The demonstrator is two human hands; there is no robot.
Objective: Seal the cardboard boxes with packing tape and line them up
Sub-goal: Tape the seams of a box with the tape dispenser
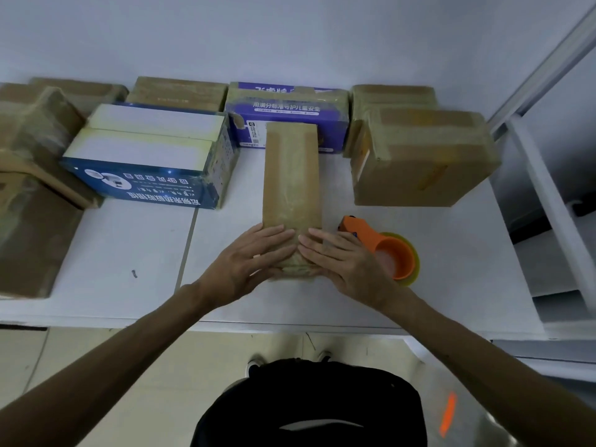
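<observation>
A long narrow brown cardboard box [292, 175] wrapped in tape lies lengthwise in the middle of the white table [129, 253]. My left hand [248, 262] presses flat on its near end from the left, fingers straight. My right hand [338, 259] presses on the same end from the right, fingers straight, fingertips almost meeting the left ones. An orange tape dispenser [383, 246] with a roll of yellowish tape lies on the table just right of my right hand.
Taped boxes stand along the back: a blue and white box [151, 156] at left, a purple printed box [287, 111] behind the narrow one, a brown box [422, 156] at right, several brown boxes [35, 175] at far left. A white rail [548, 195] borders the right.
</observation>
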